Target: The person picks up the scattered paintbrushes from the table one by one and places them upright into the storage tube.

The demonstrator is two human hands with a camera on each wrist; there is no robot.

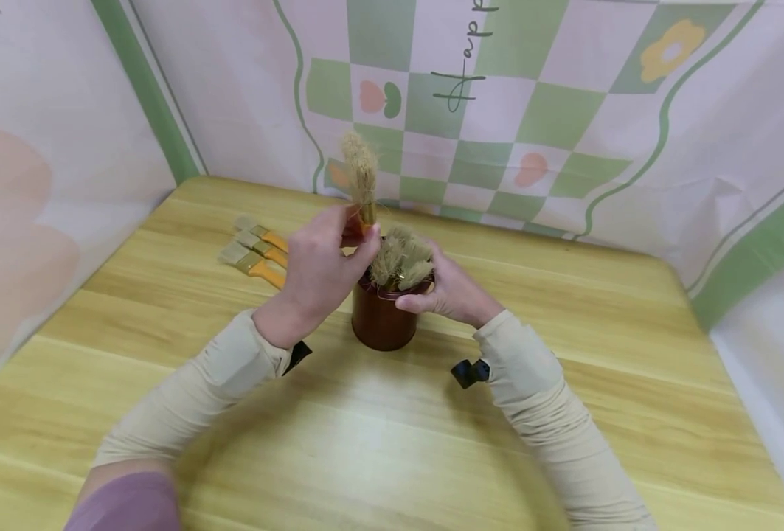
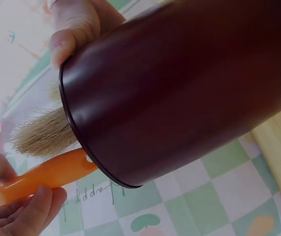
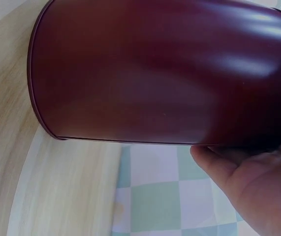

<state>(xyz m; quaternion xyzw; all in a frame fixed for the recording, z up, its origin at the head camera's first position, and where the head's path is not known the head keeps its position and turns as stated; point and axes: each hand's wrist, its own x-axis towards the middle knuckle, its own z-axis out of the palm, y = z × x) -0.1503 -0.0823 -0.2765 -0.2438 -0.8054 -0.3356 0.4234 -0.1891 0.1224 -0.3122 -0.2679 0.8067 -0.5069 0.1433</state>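
Note:
My left hand (image 1: 325,262) pinches a paintbrush (image 1: 361,173) by its orange handle, bristles pointing up. In the left wrist view the handle's (image 2: 56,169) holed end is at the rim of a dark reddish-brown cylindrical pot (image 1: 383,321). Several brushes (image 1: 398,258) stand in the pot with their bristles sticking out; their handles are hidden inside. My right hand (image 1: 451,287) holds the pot near its top, its thumb on the near side. The right wrist view shows the pot's smooth wall (image 3: 155,73) against the right hand (image 3: 258,182).
To the left of the pot, three flat brushes (image 1: 255,254) with orange handles lie side by side on the wooden table (image 1: 564,413). Behind the table hangs a green-and-white checkered cloth (image 1: 484,158), with more printed cloth along the sides.

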